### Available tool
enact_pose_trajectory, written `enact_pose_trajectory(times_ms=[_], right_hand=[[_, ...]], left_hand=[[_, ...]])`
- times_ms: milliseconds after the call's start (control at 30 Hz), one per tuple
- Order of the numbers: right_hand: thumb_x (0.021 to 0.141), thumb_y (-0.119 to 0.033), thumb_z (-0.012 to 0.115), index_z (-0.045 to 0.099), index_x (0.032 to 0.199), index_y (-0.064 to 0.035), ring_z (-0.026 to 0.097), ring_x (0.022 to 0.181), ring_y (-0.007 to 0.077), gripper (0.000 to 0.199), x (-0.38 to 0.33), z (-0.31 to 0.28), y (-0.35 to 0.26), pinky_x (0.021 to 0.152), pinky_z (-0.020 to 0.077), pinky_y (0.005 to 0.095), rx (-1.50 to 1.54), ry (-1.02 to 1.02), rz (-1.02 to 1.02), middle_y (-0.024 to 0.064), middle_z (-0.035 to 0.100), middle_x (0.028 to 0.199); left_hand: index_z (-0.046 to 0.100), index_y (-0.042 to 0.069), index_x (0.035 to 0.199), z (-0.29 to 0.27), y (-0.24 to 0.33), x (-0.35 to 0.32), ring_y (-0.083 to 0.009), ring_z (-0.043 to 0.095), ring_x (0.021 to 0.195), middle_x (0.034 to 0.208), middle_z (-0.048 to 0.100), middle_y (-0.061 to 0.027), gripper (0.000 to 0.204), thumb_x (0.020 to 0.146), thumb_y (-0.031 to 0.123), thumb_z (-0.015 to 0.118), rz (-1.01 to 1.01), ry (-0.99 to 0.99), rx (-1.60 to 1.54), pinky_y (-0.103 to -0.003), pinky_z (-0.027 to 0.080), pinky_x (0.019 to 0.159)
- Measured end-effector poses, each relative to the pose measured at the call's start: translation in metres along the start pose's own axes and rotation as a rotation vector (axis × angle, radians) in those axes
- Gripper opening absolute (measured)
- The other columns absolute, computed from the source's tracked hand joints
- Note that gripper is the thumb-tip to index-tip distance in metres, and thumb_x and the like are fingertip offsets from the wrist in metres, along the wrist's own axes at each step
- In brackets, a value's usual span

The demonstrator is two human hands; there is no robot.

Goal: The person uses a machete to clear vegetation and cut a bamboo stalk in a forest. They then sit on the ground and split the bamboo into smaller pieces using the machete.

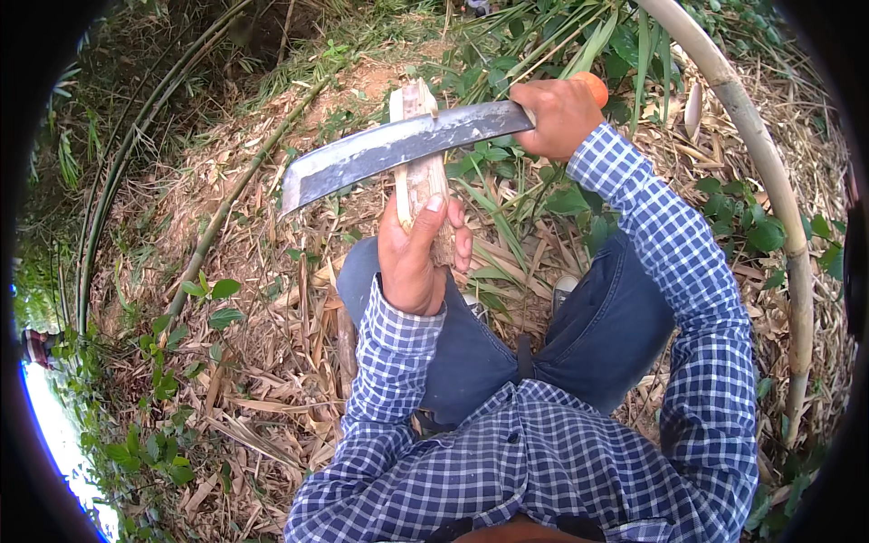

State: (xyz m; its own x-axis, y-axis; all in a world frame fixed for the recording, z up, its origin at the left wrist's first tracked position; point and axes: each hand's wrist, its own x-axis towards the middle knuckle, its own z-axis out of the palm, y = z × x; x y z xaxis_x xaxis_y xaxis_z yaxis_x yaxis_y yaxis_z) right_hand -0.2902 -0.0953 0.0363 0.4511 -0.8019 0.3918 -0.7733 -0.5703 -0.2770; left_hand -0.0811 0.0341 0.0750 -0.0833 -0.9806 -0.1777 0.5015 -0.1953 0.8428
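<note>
My right hand [558, 116] is closed round the handle of a machete, and the handle's orange end shows past the fist. The long, dark, scuffed machete blade [407, 145] reaches leftward across a pale, split piece of wood [424, 185], touching or just over it; I cannot tell which. Below the blade my left hand [418, 240] grips the wood's near end, thumb along its top face. The wood's far end stands out beyond the blade, with rough, splintered edges.
A thick bare pole [769, 154] curves down the right side. A thinner green-brown stem [217, 217] slants across the left. Dry leaves and husks [262, 389] cover the sloping ground, with green plants among them. My bent knees [597, 317] are just below the hands.
</note>
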Motion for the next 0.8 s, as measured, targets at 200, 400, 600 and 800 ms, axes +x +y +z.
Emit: enact_pose_trajectory(times_ms=[200,400,600,800], right_hand=[[0.075,-0.021,0.062,0.063,0.096,-0.0038,0.062,0.080,0.0366,0.026,-0.011,-0.003,0.017,0.070,0.0481,0.0471,-0.027,-0.114,0.164,0.0172,0.065,0.086],[0.091,-0.033,0.055,0.065,0.110,0.0039,0.061,0.103,0.0398,0.043,-0.141,-0.008,0.284,0.089,0.0457,0.0435,-0.247,-0.008,0.729,0.0286,0.064,0.107],[0.093,-0.022,0.054,0.053,0.076,-0.0023,0.038,0.045,0.0067,0.026,-0.094,-0.009,0.176,0.041,0.0268,0.0255,0.565,0.134,0.685,-0.0037,0.039,0.056],[0.093,-0.020,0.055,0.049,0.077,-0.0058,0.040,0.045,0.0069,0.023,-0.048,-0.040,0.062,0.041,0.0298,0.0241,1.088,0.230,0.648,-0.0016,0.041,0.056]], left_hand=[[0.042,0.002,0.122,-0.035,0.015,-0.020,-0.0135,0.059,0.057,0.084,0.060,-0.0085,0.036,0.093,0.017,0.056,0.027,-0.019,-0.042,-0.023,0.049,0.043],[0.043,0.003,0.131,-0.011,-0.032,-0.035,-0.0170,0.059,0.063,0.080,0.060,-0.0073,0.059,0.087,0.031,0.069,0.137,-0.206,-0.040,-0.028,0.051,0.051],[0.031,0.005,0.136,0.004,-0.017,-0.031,-0.0148,0.058,0.050,0.077,0.057,-0.0078,0.044,0.096,0.010,0.048,-0.030,-0.202,-0.054,-0.027,0.049,0.041],[0.034,0.005,0.133,0.023,-0.018,-0.004,-0.0146,0.058,0.052,0.078,0.056,-0.0072,0.039,0.098,0.018,0.047,-0.074,-0.139,0.006,-0.026,0.048,0.040]])
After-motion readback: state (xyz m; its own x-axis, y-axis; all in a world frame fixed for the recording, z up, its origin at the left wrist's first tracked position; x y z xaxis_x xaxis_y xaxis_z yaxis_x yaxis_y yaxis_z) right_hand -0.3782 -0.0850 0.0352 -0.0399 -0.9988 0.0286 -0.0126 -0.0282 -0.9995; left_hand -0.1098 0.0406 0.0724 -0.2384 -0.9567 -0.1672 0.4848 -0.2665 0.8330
